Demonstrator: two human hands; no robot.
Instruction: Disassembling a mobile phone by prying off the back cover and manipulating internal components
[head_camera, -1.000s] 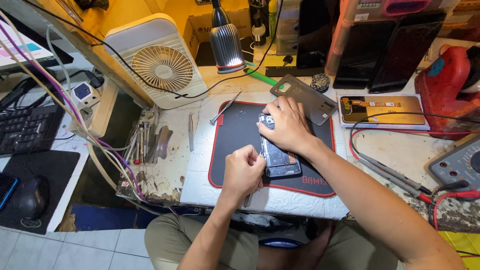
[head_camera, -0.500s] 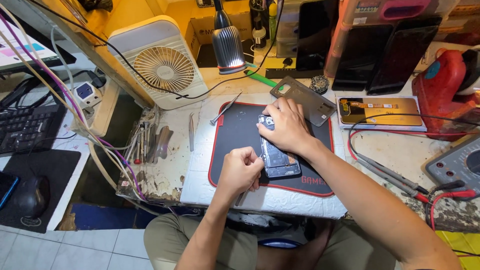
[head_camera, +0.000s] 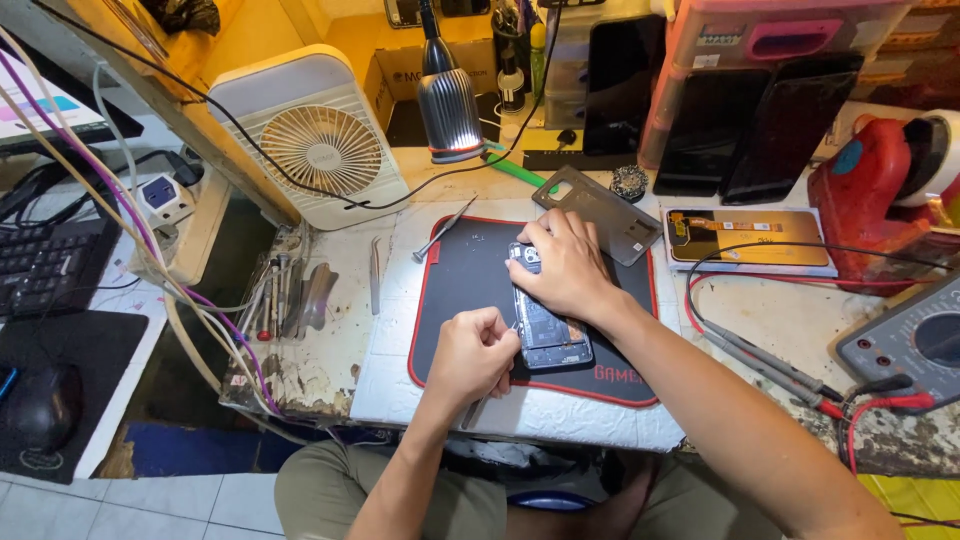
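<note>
An opened smartphone (head_camera: 550, 332) lies face down on a black mat with a red border (head_camera: 465, 275), its insides showing. My right hand (head_camera: 565, 265) rests on the phone's upper half and pins it to the mat. My left hand (head_camera: 473, 352) sits at the phone's left edge, fingers closed around a thin metal tool (head_camera: 478, 408) whose handle pokes out below the fist and whose tip meets the phone's side.
A grey back cover (head_camera: 600, 210) lies at the mat's far corner, a screwdriver (head_camera: 445, 230) at its top left. Several tools (head_camera: 290, 300) lie left of the mat. A white fan (head_camera: 320, 140), lamp (head_camera: 448, 110), multimeter (head_camera: 915, 345) with red and black leads, and a gold panel (head_camera: 745, 238) surround it.
Both hands stay almost still on the phone; my left fist shifts very slightly at the phone's left edge.
</note>
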